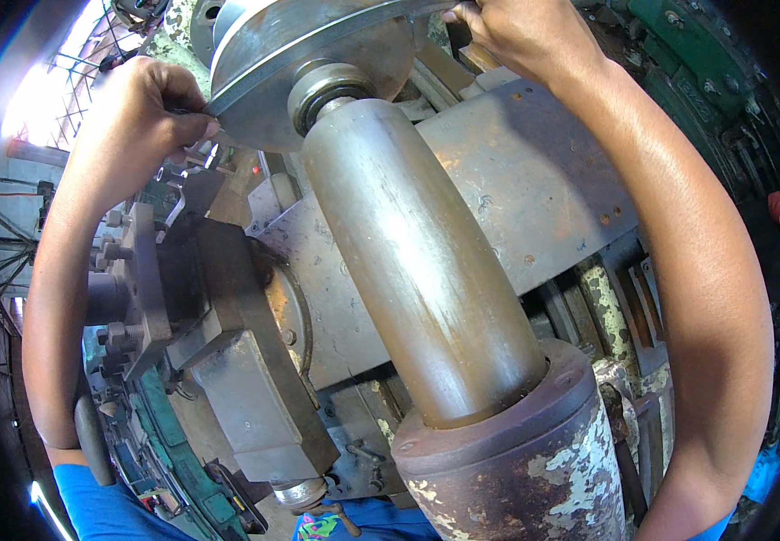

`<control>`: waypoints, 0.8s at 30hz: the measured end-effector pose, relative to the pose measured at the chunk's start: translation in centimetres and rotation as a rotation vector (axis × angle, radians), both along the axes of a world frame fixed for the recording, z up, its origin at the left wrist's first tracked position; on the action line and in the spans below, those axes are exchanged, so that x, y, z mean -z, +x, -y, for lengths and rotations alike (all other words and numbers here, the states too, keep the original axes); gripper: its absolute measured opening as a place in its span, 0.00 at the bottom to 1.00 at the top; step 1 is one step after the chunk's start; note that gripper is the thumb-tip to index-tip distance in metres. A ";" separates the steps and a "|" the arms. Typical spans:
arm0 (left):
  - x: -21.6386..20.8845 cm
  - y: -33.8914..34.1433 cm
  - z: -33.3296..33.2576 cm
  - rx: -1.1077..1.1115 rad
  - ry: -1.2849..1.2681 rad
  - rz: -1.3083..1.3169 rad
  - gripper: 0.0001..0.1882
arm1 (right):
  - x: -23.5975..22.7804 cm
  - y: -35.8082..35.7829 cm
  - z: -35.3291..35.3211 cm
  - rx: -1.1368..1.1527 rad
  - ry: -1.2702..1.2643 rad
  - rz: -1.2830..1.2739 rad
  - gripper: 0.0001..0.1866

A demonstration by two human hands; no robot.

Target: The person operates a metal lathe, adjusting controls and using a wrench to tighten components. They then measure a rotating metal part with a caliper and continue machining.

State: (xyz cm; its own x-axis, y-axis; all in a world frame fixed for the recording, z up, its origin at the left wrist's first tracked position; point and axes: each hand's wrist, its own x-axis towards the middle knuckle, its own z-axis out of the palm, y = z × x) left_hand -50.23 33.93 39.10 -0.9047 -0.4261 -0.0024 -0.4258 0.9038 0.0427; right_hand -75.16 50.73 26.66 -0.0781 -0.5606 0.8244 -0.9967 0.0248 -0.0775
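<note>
A round metal disc (363, 54) is at the top, mounted in front of the ball-bearing-like collar of a live centre (322, 93). Across its face runs a long, thin, shiny metal strip (327, 36), which appears curved in this view. My left hand (160, 108) is closed in a pinch near the strip's left end, at the disc's edge. At the other end, beyond the disc's right side, my right hand (507, 32) is closed on the strip; its fingertips are partly cut off by the upper edge. The exact kind of strip is unclear.
A thick steel tailstock quill (422, 261) extends from the worn, paint-chipped tailstock (507, 460) toward the disc. The tool post (142, 288) with several bolts stands left, above the slide (255, 406). A flat metal plate (525, 180) lies under the quill. Green machinery (697, 41) is at upper right.
</note>
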 end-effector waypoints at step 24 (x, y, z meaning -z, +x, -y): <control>-2.9 0.8 -0.7 0.000 0.127 0.140 0.03 | -7.0 1.3 -2.7 -0.035 0.564 0.186 0.16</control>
State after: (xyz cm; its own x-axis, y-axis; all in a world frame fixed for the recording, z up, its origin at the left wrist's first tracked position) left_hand -49.41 34.61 42.02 -0.8919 -0.4140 -0.1820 -0.4352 0.8951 0.0968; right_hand -73.88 53.47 33.65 -0.1663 -0.9128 0.3729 -0.9686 0.0804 -0.2351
